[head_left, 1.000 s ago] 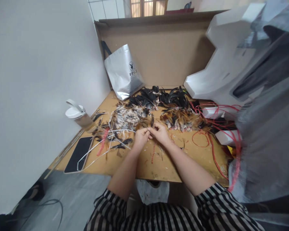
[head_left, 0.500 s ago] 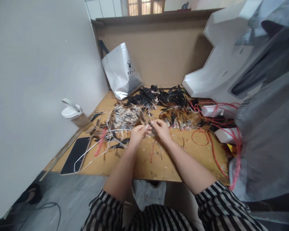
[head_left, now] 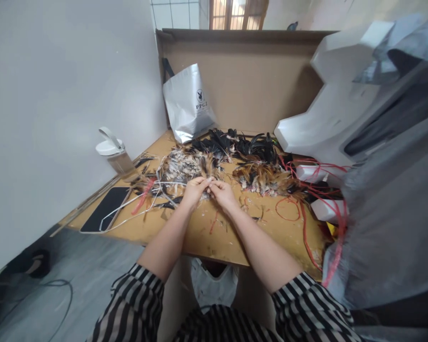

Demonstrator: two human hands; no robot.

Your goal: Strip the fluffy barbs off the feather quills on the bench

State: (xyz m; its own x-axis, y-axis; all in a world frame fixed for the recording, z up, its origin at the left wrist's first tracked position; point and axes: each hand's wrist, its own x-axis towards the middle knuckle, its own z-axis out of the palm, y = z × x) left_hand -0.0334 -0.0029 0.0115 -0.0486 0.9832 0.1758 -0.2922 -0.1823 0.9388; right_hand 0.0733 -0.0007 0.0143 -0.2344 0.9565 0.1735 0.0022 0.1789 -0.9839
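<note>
My left hand and my right hand meet fingertip to fingertip over the wooden table. Both are closed in a pinch on a small tuft of brown feathers, whose tips stick up beyond the fingers. Behind and left of it spreads a heap of pale grey-white feathers. Bunches of brown feathers lie to the right of my right hand. Farther back are long black feathers. White ties and a pink strip lie left of my left hand.
A phone and a lidded cup stand along the left side. At the back leans a silver bag. Red string trails along the right, by a white power strip and a grey cover.
My hands have drawn together, the right moving left to meet the left at the fingertips. The feather tuft stays between them. The whole view has shifted slightly.
</note>
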